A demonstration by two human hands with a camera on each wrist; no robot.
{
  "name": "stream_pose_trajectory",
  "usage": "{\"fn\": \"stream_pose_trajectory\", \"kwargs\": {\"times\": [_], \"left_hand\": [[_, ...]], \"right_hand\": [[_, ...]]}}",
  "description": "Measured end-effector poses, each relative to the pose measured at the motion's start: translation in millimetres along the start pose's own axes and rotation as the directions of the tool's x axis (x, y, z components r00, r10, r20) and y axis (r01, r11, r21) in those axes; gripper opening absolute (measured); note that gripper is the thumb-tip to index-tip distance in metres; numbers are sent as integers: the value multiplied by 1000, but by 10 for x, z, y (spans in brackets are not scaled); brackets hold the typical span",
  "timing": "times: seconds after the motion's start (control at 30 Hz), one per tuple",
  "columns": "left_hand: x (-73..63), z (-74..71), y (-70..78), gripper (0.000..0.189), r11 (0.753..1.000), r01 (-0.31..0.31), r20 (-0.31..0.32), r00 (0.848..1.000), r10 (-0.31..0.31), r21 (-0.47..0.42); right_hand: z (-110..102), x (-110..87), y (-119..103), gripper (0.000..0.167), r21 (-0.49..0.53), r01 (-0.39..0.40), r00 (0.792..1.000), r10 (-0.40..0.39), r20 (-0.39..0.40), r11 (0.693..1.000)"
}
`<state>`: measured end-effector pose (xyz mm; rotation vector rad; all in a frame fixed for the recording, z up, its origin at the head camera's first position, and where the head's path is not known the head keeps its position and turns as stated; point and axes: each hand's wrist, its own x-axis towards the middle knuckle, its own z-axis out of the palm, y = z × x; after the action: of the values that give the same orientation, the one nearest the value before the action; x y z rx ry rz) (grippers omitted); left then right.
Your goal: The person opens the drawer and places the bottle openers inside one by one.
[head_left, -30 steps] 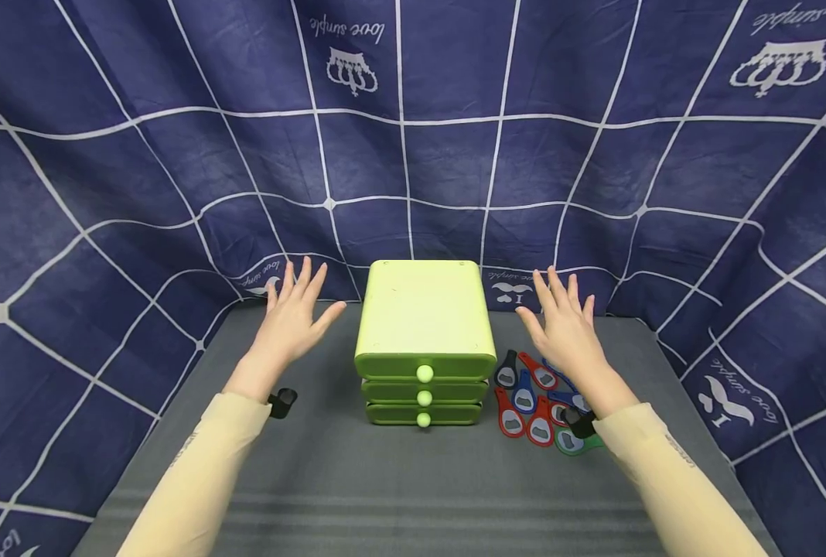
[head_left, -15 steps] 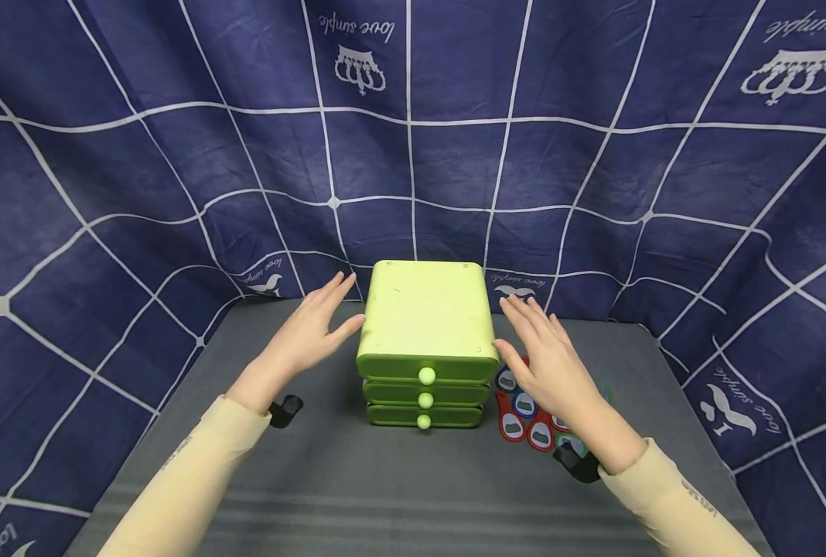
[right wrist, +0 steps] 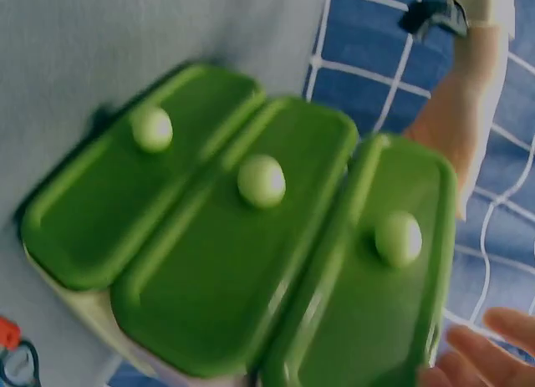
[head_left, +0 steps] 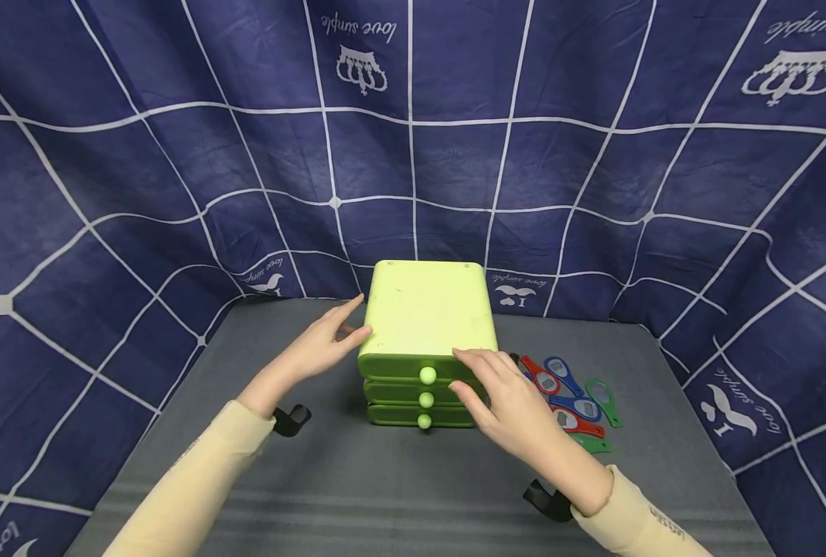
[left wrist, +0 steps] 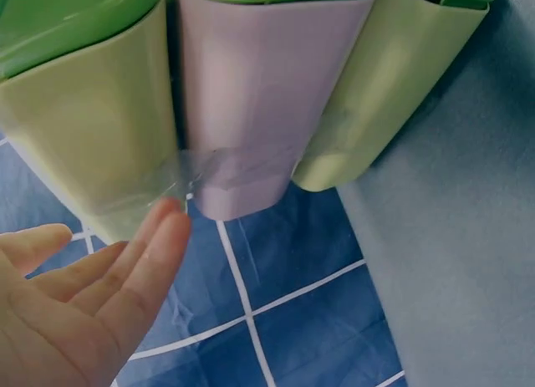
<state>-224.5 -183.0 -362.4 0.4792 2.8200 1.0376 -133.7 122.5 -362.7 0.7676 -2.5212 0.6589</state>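
Observation:
A small light-green cabinet [head_left: 430, 305] with three stacked drawers stands in the middle of the table. Round pale knobs, such as the top one [head_left: 428, 375], sit on its dark green drawer fronts [right wrist: 238, 236]. Beside its left wall is my left hand [head_left: 319, 344], fingers relaxed, with fingertips at or near the upper edge; contact is unclear. In the left wrist view, clear tape [left wrist: 217, 161] runs across the cabinet's side, whose middle section is pinkish. My right hand [head_left: 513, 410] hovers before the top drawer's right part, fingers extended, holding nothing.
Several red, blue and green bottle openers [head_left: 578, 408] lie right of the cabinet, partly hidden behind my right hand. A navy curtain [head_left: 448, 162] with white lines hangs behind and at the sides. The tabletop [head_left: 385, 487] is grey.
Both hands have come inward toward the cabinet. The left has reached its left side; the right has moved left and down from above the bottle openers to the top drawer's front.

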Motion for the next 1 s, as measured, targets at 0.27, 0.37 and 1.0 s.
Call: {"fn": "stream_pose_trajectory", "kwargs": {"times": [0.27, 0.37, 1.0], "left_hand": [[9, 110, -55, 77, 987, 35, 89, 996, -21, -157], [13, 146, -55, 78, 963, 56, 115, 993, -26, -262], [16, 202, 19, 84, 944, 114, 113, 990, -83, -308]], "right_hand": [[206, -81, -90, 27, 137, -56, 998, 59, -19, 989], [291, -83, -102, 22, 234, -189, 982, 176, 73, 954], [730, 63, -76, 54, 699, -672, 728, 389, 564, 245]]}}
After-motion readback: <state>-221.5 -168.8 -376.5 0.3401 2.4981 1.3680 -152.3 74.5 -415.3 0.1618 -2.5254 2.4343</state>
